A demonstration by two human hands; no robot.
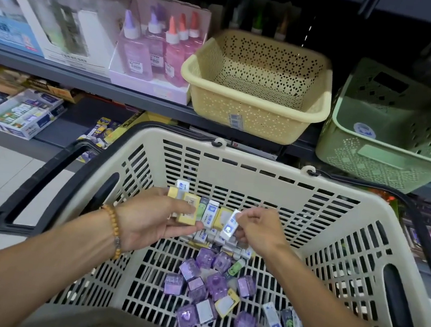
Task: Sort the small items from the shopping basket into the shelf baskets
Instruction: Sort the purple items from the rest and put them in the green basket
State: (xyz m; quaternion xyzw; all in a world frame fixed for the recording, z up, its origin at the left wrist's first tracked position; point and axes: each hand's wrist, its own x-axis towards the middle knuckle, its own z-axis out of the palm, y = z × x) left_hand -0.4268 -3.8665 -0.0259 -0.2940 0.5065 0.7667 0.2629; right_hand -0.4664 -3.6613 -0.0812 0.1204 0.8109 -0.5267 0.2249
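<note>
Nearest the lens, both of my forearms reach into the cream slotted plastic shopping basket [249, 167] with black handles. Left hand [146, 220], a wooden bead bracelet [115, 228] at its wrist, lies palm-up with thumb and fingers curled round a fanned row of small boxed erasers [197, 210], yellow, green and white-and-blue. Right hand [257, 229] pinches one white-and-blue wrapped eraser [229, 224] between thumb and fingertips, just beside the right end of that row; whether it touches the row I cannot tell. Directly beneath both grips a further cluster of white-and-blue erasers rests on the basket floor; nearer my body lie loose translucent purple cube-shaped items [201, 279].

Step in hand, as I judge it: gathering like erasers into the left-hand stack, pickup stage, nothing yet delivered. Beyond and above my grips stand the beige perforated plastic shelf basket [253, 113], which looks empty, and, further right, the green lattice plastic shelf basket [390, 159].

Next move calls for seating the pinched eraser against the stack without loosening the left thumb, then lifting the lot clear of the far rim.
</note>
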